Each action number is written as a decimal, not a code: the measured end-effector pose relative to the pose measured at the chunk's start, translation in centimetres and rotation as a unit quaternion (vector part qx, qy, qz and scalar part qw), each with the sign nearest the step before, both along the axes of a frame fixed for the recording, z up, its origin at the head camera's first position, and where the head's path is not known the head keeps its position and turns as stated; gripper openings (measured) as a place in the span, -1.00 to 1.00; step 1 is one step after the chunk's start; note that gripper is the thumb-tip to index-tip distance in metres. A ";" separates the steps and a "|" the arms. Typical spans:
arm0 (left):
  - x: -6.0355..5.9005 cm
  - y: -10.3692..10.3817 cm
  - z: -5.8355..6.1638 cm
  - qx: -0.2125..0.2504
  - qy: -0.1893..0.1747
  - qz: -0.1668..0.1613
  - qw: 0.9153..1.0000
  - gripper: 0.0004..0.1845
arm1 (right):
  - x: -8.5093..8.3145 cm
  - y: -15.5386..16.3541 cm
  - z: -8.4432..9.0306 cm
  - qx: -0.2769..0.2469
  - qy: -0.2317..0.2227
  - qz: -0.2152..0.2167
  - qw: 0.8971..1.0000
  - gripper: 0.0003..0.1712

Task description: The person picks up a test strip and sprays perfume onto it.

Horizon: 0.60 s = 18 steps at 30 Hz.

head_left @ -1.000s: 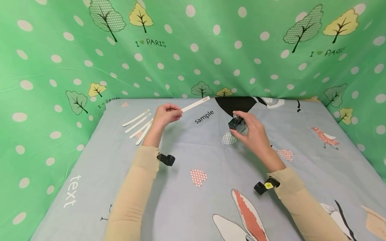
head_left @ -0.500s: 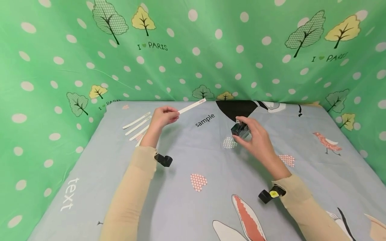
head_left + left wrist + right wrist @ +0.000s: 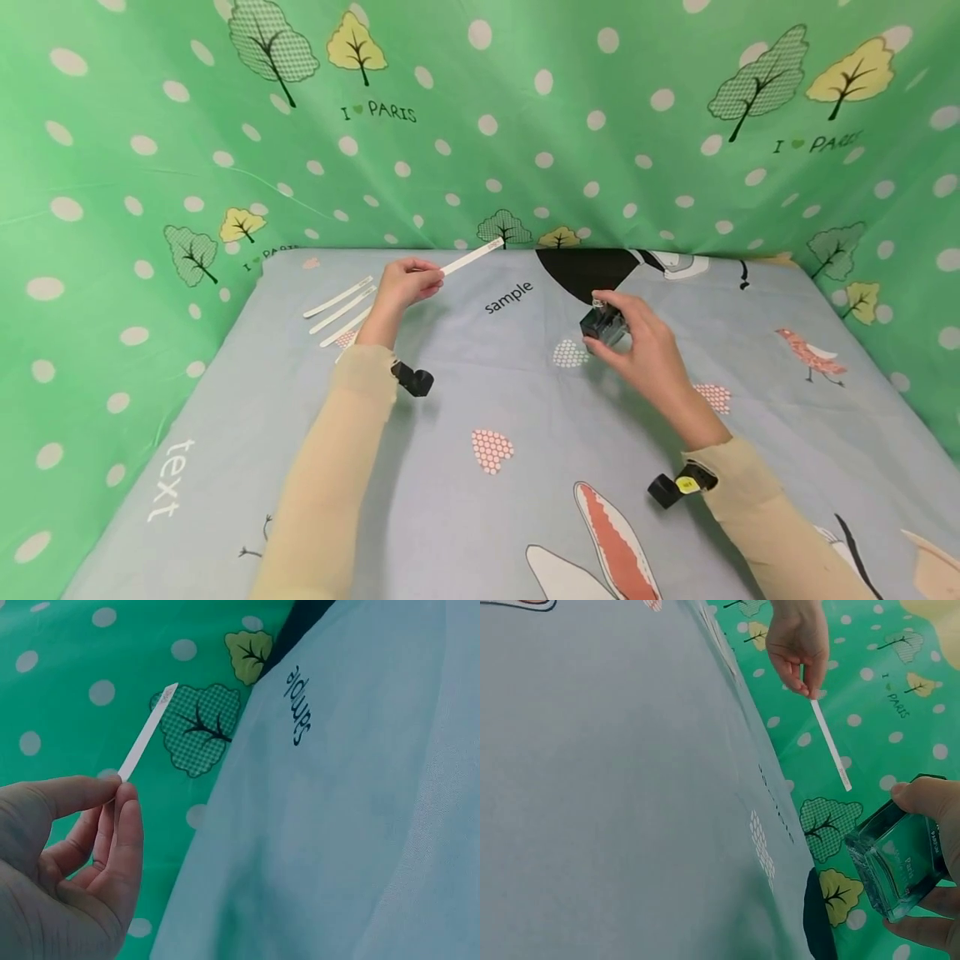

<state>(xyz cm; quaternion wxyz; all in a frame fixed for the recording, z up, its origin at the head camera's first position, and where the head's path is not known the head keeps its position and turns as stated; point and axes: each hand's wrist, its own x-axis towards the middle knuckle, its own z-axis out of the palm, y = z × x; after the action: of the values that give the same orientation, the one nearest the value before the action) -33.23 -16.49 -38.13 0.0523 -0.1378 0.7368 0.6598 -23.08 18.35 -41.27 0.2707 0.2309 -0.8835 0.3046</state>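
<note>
White narrow paper strip [image 3: 471, 256] pinched in my left hand [image 3: 405, 285], unsprayed; right hand [image 3: 643, 346] grips square clear glass perfume bottle [image 3: 603, 323].

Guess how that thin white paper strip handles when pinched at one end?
Likely very light: the left hand holds the thin white paper strip by fingertips alone. Fairly stiff for paper, since it juts out straight, unsupported. Probably creases easily, being so thin.
</note>
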 end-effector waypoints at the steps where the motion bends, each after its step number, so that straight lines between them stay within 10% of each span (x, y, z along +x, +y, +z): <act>1: -0.2 0.0 -0.1 0.003 -0.003 0.003 1.000 -0.89 | 0.0 0.0 0.0 -0.001 0.000 -0.001 1.000 -0.22; 18: -2.2 -0.1 -2.9 0.037 -0.047 0.030 0.998 -0.92 | 0.3 0.5 -0.5 0.010 -0.003 -0.003 1.000 -0.21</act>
<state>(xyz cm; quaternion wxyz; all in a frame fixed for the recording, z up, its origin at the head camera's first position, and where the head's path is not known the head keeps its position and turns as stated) -35.46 -16.57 -41.04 0.0720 -0.1892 0.7044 0.6804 -22.82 18.89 -41.76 0.2665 0.2296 -0.8883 0.2953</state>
